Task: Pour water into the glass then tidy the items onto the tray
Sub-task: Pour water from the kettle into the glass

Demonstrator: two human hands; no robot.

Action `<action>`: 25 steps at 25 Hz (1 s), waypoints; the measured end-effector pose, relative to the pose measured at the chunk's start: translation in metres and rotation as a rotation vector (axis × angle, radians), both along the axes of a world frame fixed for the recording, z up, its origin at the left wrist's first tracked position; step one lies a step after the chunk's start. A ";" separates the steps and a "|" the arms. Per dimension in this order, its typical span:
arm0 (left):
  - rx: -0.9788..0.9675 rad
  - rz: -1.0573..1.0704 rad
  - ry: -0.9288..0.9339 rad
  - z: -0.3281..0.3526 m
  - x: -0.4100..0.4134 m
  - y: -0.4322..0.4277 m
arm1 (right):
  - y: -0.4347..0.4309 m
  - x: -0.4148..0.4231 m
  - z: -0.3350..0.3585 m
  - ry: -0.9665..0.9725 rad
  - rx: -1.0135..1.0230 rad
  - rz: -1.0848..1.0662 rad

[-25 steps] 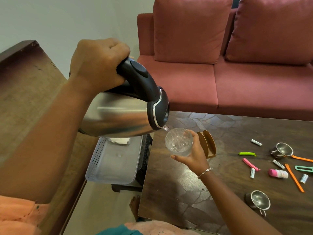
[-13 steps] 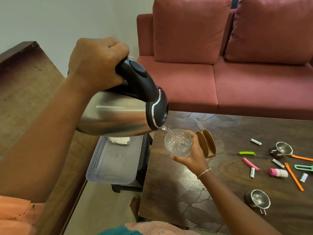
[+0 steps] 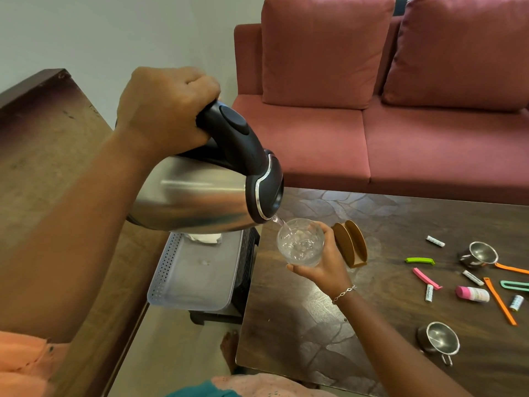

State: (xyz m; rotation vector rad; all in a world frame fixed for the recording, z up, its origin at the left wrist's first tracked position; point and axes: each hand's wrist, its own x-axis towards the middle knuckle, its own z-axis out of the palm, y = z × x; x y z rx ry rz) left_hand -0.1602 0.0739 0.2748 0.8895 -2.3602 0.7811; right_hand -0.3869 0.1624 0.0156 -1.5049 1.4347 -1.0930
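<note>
Here, left hand (image 3: 169,110) gripping unbranded kettle (image 3: 200,193), right hand (image 3: 323,262) clasping glass (image 3: 300,242).

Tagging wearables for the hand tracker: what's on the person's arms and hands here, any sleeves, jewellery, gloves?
No gloves: both hands are bare. The right hand has a thin silver chain bracelet at the wrist, with small linked charms. The left hand and its wrist show no jewellery. Both forearms are uncovered; an orange sleeve with a dotted texture shows at the left upper arm. No rings or watch visible.
</note>
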 end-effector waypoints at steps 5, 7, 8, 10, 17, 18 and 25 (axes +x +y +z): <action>0.005 -0.006 -0.004 0.000 0.004 -0.001 | 0.000 0.002 0.000 -0.013 0.008 0.007; 0.009 0.003 -0.010 -0.001 0.004 -0.001 | 0.000 0.003 0.000 -0.018 0.010 0.014; 0.011 0.007 -0.014 -0.001 0.004 -0.001 | 0.000 0.004 0.001 -0.021 0.010 0.018; 0.012 0.014 -0.025 -0.001 0.004 0.000 | 0.000 0.004 0.001 -0.022 0.007 0.020; 0.022 0.036 -0.039 0.001 0.006 0.000 | -0.001 0.007 0.003 -0.032 0.003 0.028; 0.024 0.039 -0.039 0.001 0.006 0.000 | -0.001 0.008 0.003 -0.034 0.003 0.029; 0.029 0.070 -0.040 -0.001 0.008 0.001 | -0.001 0.011 0.005 -0.042 0.002 0.042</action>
